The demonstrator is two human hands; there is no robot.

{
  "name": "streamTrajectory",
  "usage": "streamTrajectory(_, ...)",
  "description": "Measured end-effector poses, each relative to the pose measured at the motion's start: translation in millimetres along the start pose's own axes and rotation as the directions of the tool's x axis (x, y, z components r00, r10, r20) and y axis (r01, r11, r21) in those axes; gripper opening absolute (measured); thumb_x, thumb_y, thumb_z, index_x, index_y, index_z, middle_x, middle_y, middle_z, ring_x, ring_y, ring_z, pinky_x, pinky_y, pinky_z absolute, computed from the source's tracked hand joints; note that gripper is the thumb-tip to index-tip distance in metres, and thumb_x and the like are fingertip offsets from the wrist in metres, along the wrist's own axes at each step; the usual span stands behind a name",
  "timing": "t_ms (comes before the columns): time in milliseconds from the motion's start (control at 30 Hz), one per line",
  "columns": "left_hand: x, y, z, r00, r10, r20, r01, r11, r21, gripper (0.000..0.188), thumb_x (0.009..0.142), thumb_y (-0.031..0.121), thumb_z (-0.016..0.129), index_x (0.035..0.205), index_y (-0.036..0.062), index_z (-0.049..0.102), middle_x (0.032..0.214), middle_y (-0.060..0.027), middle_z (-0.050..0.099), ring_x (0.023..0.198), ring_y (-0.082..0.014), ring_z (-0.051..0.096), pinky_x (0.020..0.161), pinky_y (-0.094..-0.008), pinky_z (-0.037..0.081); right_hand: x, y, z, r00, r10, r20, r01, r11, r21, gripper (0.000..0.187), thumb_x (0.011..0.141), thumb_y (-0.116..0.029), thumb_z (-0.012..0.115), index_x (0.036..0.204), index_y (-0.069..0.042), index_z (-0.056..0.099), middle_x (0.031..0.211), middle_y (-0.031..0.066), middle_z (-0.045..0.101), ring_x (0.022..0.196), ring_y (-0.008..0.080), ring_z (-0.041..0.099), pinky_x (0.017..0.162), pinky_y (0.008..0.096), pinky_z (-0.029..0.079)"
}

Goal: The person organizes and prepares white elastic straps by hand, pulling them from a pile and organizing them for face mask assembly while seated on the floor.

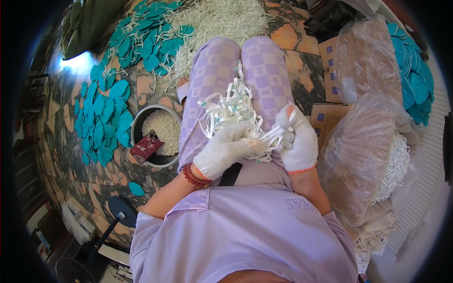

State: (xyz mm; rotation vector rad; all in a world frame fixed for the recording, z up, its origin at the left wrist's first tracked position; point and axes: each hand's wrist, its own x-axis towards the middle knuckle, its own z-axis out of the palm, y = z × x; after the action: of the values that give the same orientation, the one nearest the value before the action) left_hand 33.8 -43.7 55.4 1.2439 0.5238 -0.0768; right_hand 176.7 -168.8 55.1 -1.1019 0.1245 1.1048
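White knit gloves with orange cuffs cover both of my hands, which are close together above my lap. My left hand [230, 146] is closed, its fingertips pinching the end of some white straps. Closed as well, my right hand [298, 141] grips the same white straps [272, 138], which stretch across the short gap between the hands. A loose heap of white straps [232, 104] with small teal ends lies on my thighs, just beyond my left hand. Part of what the fingers hold is hidden by the gloves.
On the floor at left lie teal leaf-shaped pieces [100, 123] and a grey pot [137, 125] of white pellets with a dark red packet. White strips [222, 21] are heaped beyond my knees. At right stand cardboard boxes [325, 115] and plastic bags [361, 151] of strips and teal pieces.
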Motion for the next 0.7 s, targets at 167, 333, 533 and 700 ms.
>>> streamTrajectory(167,-10,-8,-9,0.983,-0.166,0.079,0.182,0.933,-0.310,0.008,0.088,0.017,0.063,0.090,0.0104,0.059,0.072,0.0087,0.048,0.052,0.0005,0.033,0.045,-0.0173,0.020,6,-22,-18,0.973,-0.190,0.134,0.181,0.980,0.076,0.043,0.104,-0.037,0.046,0.068,-0.015,0.040,0.054,-0.0046,0.031,0.042,0.0074,0.029,0.043,0.0251,0.032)
streamTrajectory(333,-27,-15,-9,0.993,-0.105,0.060,0.117,0.964,-0.241,0.009,0.088,0.016,0.064,0.088,0.0105,0.057,0.075,0.0083,0.049,0.060,-0.0004,0.038,0.052,-0.0184,0.028,3,-54,-31,0.948,-0.317,-0.015,0.314,0.932,0.184,0.042,0.105,-0.040,0.041,0.070,-0.016,0.040,0.057,-0.0043,0.034,0.046,0.0100,0.034,0.050,0.0259,0.034)
streamTrajectory(533,-64,-11,-54,0.931,-0.285,-0.230,0.171,0.893,-0.416,0.009,0.087,0.013,0.061,0.084,0.0130,0.052,0.065,0.0069,0.043,0.047,-0.0018,0.030,0.042,-0.0207,0.018,-44,-170,-139,0.369,-0.816,-0.445,0.629,0.572,-0.527,0.029,0.101,-0.030,0.050,0.078,-0.013,0.048,0.069,-0.0027,0.048,0.059,0.0127,0.046,0.072,0.0328,0.046)
streamTrajectory(700,-66,-30,-108,0.884,-0.178,-0.432,-0.070,0.864,-0.499,0.004,0.094,0.016,0.058,0.090,0.0143,0.056,0.066,0.0086,0.042,0.049,-0.0010,0.033,0.043,-0.0188,0.022,-125,-277,-185,0.699,-0.537,0.473,0.658,0.742,-0.130,0.031,0.100,-0.036,0.052,0.084,-0.010,0.055,0.078,-0.0001,0.056,0.066,0.0155,0.052,0.076,0.0347,0.049)
